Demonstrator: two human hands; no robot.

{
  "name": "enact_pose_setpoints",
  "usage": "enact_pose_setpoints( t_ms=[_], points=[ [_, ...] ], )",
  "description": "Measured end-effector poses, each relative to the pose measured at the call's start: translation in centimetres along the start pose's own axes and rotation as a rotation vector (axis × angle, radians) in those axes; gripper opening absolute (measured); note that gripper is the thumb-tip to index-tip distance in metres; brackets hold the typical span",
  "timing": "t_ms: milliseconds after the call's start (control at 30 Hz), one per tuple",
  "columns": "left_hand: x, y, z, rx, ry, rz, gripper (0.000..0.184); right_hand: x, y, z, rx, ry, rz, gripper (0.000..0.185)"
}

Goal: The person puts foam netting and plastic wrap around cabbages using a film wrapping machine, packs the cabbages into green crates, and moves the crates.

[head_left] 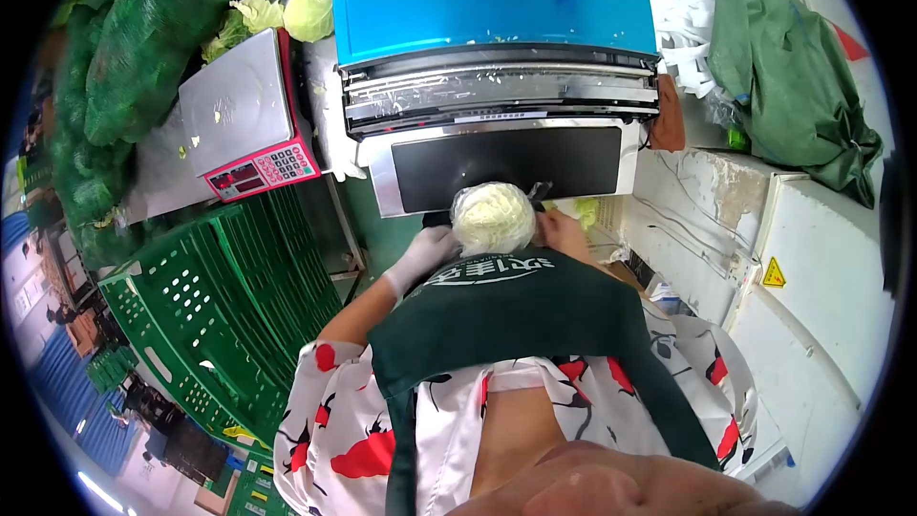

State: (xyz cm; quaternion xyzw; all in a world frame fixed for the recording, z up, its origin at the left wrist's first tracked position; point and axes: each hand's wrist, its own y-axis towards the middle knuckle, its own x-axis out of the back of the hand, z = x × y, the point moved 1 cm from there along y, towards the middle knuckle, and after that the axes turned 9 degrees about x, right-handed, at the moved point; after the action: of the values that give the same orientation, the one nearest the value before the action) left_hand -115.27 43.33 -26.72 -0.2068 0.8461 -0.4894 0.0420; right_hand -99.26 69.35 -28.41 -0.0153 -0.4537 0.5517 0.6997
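At the centre of the frame, the cabbage (494,217), wrapped in clear film, is between the two hands, before the black plate (506,168) of the machine (492,2). The left hand (429,248), white-gloved, is at its left; the right hand (565,232) is at its right. The fingers of both are partly hidden; their opening and hold cannot be told. Upper left: a scale (239,100), with loose leaves (256,13) beside it and net sacks (158,33) beyond. Lower left: green crates (177,291).
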Motion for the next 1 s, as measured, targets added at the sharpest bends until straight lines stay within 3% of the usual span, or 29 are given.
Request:
enact_pose_setpoints(
  t_ms=[67, 100, 200, 233, 267, 333, 400, 433, 467, 533, 567, 600, 633, 667, 700, 733, 833, 867, 1000],
  points=[
    [-1.7, 3.1, 1.0, -0.326, 0.188, -0.072, 0.024, -4.3, 1.7, 0.2, 0.089, 0.194, 0.063, 0.028],
    [-1.5, 2.4, -1.1, -0.69, 0.267, -0.056, 0.019, -5.8, 2.8, 0.9, 0.158, 0.441, 0.144, 0.027],
    [0.2, 0.9, -3.3, -0.553, 0.752, -0.122, 0.019, -5.5, 4.4, 5.3, 0.203, 1.303, 0.534, 0.029],
    [1.0, 0.4, -4.1, -0.8, 0.554, -0.407, 0.032, -4.8, 4.8, 6.6, 0.221, 1.438, 0.659, 0.031],
    [2.2, 0.1, -4.6, -0.914, 0.598, -0.478, 0.048, -4.2, 5.7, 7.8, 0.245, 1.481, 0.775, 0.031],
    [4.9, -3.0, -10.1, -0.814, 0.218, -0.479, 0.054, -3.1, 6.5, 10.1, 0.278, 1.557, 1.011, 0.033],
    [6.3, -6.3, -16.1, -0.614, -0.374, -0.401, 0.053, -0.7, 6.8, 13.2, 0.432, 1.378, 1.112, 0.038],
    [6.2, -6.4, -17.6, -0.711, -0.401, -0.387, 0.051, 0.7, 6.6, 14.6, 0.501, 1.248, 1.034, 0.038],
    [6.1, -6.6, -18.5, -0.671, -0.338, -0.218, 0.05, 2.1, 6.1, 15.9, 0.564, 1.119, 0.954, 0.039],
    [6.6, -7.1, -19.9, -0.967, -0.141, -0.033, 0.05, 4.6, 4.8, 17.8, 0.668, 0.869, 0.793, 0.039],
    [6.9, -6.9, -19.0, -0.952, -0.19, 0.25, 0.05, 5.6, 4.3, 18.1, 0.707, 0.747, 0.716, 0.039],
    [6.8, -7.3, -17.6, -0.722, -0.404, 0.586, 0.06, 5.5, 4.4, 16.7, 0.86, 0.377, 0.59, 0.038],
    [6.9, -5.8, -14.8, -0.655, -0.661, 0.773, 0.065, 5.5, 4.4, 15.4, 0.98, 0.004, 0.443, 0.037],
    [6.7, -4.6, -11.8, -0.56, -0.927, 0.958, 0.071, 4.6, 4.7, 14.9, 0.922, 0.007, 0.481, 0.033],
    [6.8, -6.0, -11.3, -0.433, -1.163, 1.036, 0.081, 4.3, 4.9, 15.4, 0.686, -0.061, 0.648, 0.032],
    [6.5, -5.9, -10.2, -0.282, -1.354, 0.988, 0.085, 4.2, 4.3, 16.1, 0.455, -0.14, 0.819, 0.03],
    [6.1, -5.0, -8.9, -0.571, -1.496, 0.961, 0.077, 4.6, 3.5, 19.0, 0.588, 0.039, 0.464, 0.03],
    [6.0, -5.4, -8.7, -0.615, -1.578, 0.926, 0.074, 5.8, 3.3, 20.7, 0.514, 0.137, 0.529, 0.029],
    [8.3, -7.3, -8.1, -0.715, -1.63, 0.67, 0.07, 5.5, 4.4, 20.8, 0.577, 0.161, 0.52, 0.026]
  ],
)
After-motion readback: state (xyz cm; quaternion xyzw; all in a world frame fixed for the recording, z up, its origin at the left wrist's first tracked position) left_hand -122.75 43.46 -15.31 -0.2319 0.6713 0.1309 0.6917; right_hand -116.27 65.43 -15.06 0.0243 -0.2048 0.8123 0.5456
